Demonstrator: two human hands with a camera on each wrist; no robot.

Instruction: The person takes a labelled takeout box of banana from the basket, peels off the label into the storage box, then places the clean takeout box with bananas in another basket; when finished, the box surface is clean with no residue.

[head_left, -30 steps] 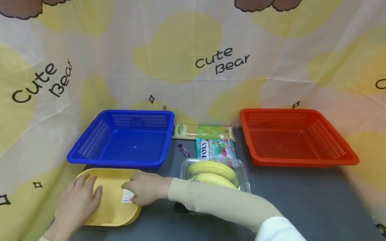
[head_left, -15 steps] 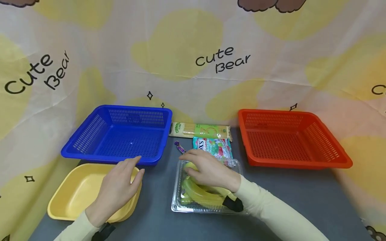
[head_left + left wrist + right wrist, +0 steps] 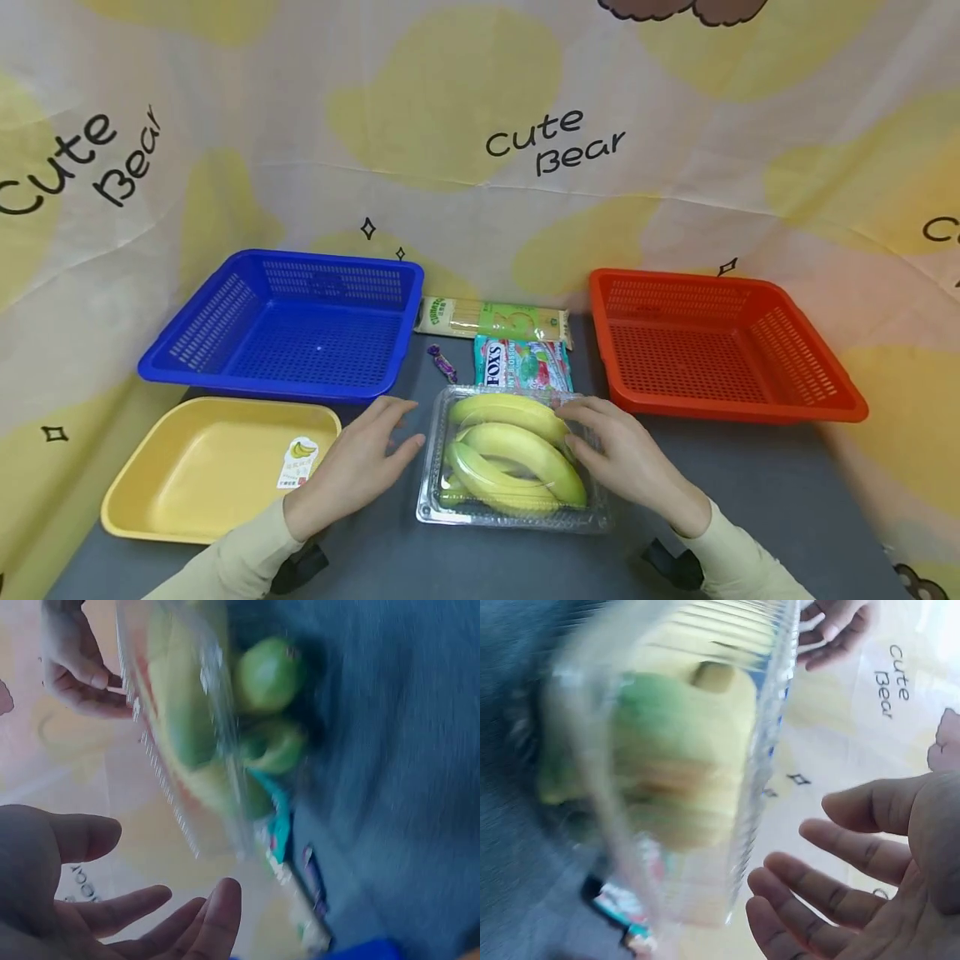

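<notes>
A clear plastic clamshell box (image 3: 431, 483) stands at the middle front of the table. Large yellow-green bananas (image 3: 517, 450) fill it, and round green shapes (image 3: 270, 675) show low inside in the left wrist view. My left hand (image 3: 356, 467) is left of the box, thumb and fingers spread, fingertips short of its side. On the other side my right hand (image 3: 633, 458) has loosely bent fingers; in the head view its fingertips overlap the box's right edge. Both wrist views show bare palms facing the box. A sticker with a banana picture (image 3: 298, 462) lies in the yellow tray (image 3: 202, 467).
Behind the box lie a teal FOX'S candy bag (image 3: 522, 364), a pack of noodles (image 3: 495, 321) and a purple wrapped candy (image 3: 442, 364). A blue basket (image 3: 281, 387) stands back left, a red basket (image 3: 735, 408) back right. A printed cloth (image 3: 450, 100) hangs behind.
My right hand has left the sticker in the yellow tray, passed over the box and reached its right side. My left hand has moved right from the tray to the box's left.
</notes>
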